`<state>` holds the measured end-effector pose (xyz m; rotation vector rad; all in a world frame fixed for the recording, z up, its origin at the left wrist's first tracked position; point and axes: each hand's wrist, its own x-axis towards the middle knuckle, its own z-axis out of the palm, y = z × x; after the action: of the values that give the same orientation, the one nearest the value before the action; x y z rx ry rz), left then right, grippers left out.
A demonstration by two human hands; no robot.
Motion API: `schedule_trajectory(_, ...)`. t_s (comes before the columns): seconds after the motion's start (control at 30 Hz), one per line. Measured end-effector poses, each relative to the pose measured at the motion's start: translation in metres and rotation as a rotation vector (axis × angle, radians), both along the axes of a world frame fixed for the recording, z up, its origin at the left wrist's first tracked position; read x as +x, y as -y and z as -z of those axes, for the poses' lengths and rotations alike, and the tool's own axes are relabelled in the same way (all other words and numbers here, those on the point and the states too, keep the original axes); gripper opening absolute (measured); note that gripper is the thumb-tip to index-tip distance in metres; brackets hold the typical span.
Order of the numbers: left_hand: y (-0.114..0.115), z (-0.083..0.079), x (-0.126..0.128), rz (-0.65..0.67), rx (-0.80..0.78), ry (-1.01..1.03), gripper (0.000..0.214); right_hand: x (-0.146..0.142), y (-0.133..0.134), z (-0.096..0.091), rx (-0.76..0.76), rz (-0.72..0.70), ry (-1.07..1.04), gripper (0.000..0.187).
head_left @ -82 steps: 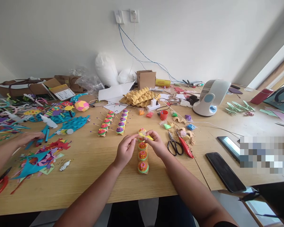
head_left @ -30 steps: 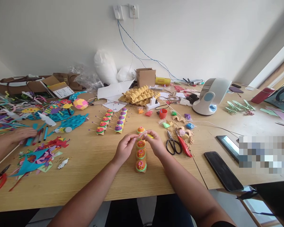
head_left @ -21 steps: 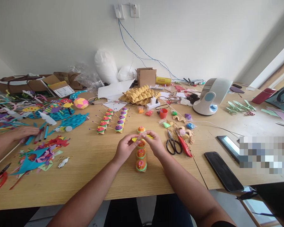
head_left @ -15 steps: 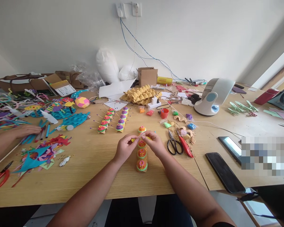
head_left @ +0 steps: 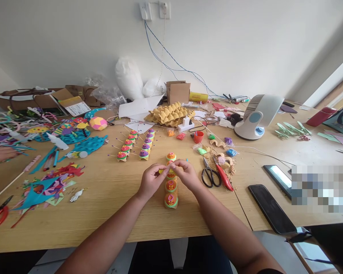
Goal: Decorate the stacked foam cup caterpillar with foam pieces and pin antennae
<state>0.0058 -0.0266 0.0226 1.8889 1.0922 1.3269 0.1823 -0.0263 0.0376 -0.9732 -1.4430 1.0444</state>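
Observation:
My left hand [head_left: 152, 179] and my right hand [head_left: 186, 173] meet over the table, thumbs and fingertips pinched close together. Between them is a small yellow piece [head_left: 161, 171]; its kind is too small to tell. Right below my fingers stands a row of orange egg-carton cups [head_left: 170, 200] with green edges and pink and yellow trim. My hands hide part of the row's far half. Beyond, to the left, stand a red-topped row of cups [head_left: 122, 155] and a purple-topped row [head_left: 144, 153], with purple-tipped sticks poking out.
Black-handled scissors [head_left: 211, 177] and a red cutter [head_left: 224, 176] lie right of my hands, near clay bags and a red cup [head_left: 198, 136]. A phone [head_left: 271, 208] and a fan [head_left: 257, 118] are farther right. Paper scraps [head_left: 42, 194] and another person's hand [head_left: 1, 155] are left.
The other person's hand has pulled back left from the markers, uncovering a stick with a pink wrapped end. My hands stay nearly in place, still pinching the yellow piece.

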Motion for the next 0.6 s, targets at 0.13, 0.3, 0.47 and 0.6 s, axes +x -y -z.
schedule_trajectory(0.13,-0.001,-0.001,-0.001,0.0,0.066,-0.028,0.02,-0.002,0.004,-0.002,0.054,-0.021,0.013,0.032)
schedule_trajectory(0.3,-0.001,0.002,0.001,0.022,0.025,0.005,0.023,0.002,-0.002,0.003,0.066,0.083,-0.002,0.035)
schedule_trajectory(0.47,-0.009,0.013,0.001,-0.055,-0.09,0.137,0.043,0.025,-0.024,0.01,0.011,0.394,0.083,0.03)
schedule_trajectory(0.6,-0.015,0.018,0.001,-0.048,-0.225,0.177,0.046,0.046,-0.033,0.013,0.023,0.474,0.58,0.024)
